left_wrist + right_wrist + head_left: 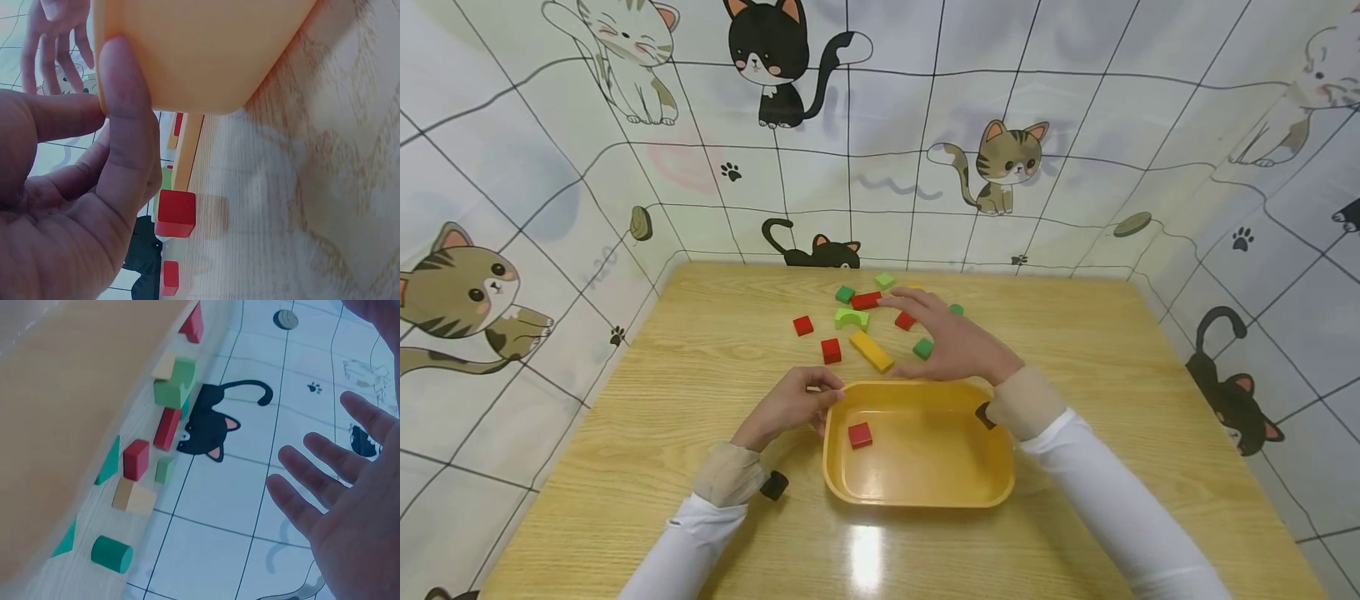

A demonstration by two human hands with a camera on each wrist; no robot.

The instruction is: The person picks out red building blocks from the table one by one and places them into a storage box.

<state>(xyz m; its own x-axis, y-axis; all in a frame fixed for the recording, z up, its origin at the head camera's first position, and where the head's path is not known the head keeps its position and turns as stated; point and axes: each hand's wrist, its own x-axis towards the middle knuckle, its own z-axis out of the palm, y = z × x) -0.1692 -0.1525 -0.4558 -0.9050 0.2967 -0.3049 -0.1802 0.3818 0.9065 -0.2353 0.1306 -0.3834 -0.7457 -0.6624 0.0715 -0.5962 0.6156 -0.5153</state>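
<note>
My left hand (792,408) pinches the left back corner of a yellow-orange plastic tray (936,458), thumb and fingers at its rim. In the left wrist view the tray's outer wall (206,56) fills the top, with the fingers against it. A red block (860,435) lies inside the tray near its left side. My right hand (958,337) is over the tray's back edge, fingers spread and holding nothing. Beyond it lie loose blocks, among them a yellow bar (872,351), a light green arch (852,318) and a green cylinder (112,553).
Several more blocks are scattered behind the tray, including red cubes (831,351) and a long red block (867,301). The wooden table (737,308) ends at a cat-patterned cloth wall (887,183) at the back and sides.
</note>
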